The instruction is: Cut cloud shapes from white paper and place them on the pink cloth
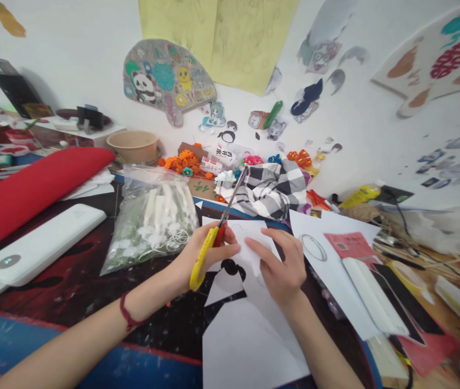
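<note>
My left hand [214,251] is closed on a pair of scissors [204,256] with yellow and red handles. The blades point up and away, and the thumb reaches to the white paper [270,243] with faint pencil outlines. At the paper's right side, my right hand [284,265] has its fingers bent over it; its thumb is hidden. Below the hands lie a cut white piece [225,286] beside small black shapes [230,267], and a larger white sheet [246,346] on the dark tabletop.
On the left are a clear bag [153,227] of stems, a white power bank [39,243] and a red item [35,189]. Checked cloth [270,186] and orange yarn flowers [185,162] sit by the wall. Sheets, tape [408,275] and tools crowd the right.
</note>
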Motion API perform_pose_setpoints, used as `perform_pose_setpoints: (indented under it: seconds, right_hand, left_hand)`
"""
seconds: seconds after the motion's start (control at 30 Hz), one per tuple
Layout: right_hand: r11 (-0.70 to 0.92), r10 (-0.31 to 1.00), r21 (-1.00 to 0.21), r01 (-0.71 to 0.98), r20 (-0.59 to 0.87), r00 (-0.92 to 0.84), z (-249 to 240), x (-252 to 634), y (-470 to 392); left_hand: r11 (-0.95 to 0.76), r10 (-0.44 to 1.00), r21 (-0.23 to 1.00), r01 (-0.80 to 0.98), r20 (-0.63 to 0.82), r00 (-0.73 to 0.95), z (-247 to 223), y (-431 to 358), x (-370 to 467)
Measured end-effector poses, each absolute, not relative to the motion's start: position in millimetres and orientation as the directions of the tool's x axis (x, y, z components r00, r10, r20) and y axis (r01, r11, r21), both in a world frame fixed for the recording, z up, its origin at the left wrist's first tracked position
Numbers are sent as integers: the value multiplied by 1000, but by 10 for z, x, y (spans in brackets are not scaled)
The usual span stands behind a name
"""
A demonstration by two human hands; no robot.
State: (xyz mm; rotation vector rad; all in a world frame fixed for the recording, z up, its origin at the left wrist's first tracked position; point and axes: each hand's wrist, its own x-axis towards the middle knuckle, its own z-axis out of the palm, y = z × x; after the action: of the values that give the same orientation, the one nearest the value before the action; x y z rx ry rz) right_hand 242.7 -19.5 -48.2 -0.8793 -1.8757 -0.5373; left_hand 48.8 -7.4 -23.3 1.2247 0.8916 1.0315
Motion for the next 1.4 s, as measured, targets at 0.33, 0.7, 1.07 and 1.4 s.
perform_pose_setpoints:
  seconds: [0.33, 0.7, 1.07, 1.4]
  right_hand:
    - [372, 863, -890, 264, 436, 254, -355, 2327, -304]
    - [336, 880, -942, -2, 313, 357, -382, 2250, -311]
    - [314, 911, -943, -108, 268, 313, -422, 2259, -312]
    - [290, 943, -939, -186, 246, 226, -399, 2247, -314]
  left_hand:
    - [-368, 899, 879, 303, 253, 358, -216, -106, 398]
    - [-329, 933, 748, 576, 161, 323, -296, -260, 555]
    - [-345, 935, 703, 621, 203, 290, -290, -276, 570]
    - [-288, 949, 726, 625, 130, 286, -305, -286, 568]
